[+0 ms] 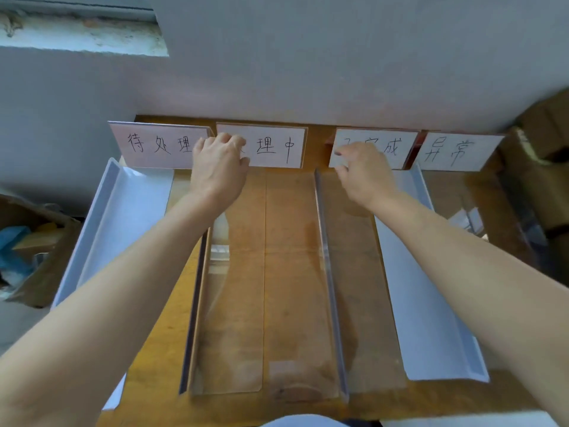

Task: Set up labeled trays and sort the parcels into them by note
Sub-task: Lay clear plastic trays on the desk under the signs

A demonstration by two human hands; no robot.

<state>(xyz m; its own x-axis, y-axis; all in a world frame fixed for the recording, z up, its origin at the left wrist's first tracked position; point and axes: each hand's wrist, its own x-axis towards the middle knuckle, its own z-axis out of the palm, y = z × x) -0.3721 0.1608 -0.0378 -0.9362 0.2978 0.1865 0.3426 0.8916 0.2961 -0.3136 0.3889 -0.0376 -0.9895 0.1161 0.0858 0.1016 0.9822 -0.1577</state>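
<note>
Nearest on the wooden table [154, 365], two clear trays [197, 303] are flanked by white trays [101, 226]. Further out, at the far edge, the second label card [274, 146] is gripped at its left edge by the curled left hand [218, 171]; the third label card [391, 149] is pinched likewise by the right hand [366, 177]. Light, stiff, easily toppled, it is judged: edges are best held.

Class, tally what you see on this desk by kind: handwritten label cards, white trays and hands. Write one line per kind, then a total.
Label cards: 4
White trays: 2
Hands: 2
Total: 8
Clear trays are left out: they are too see-through to count.
</note>
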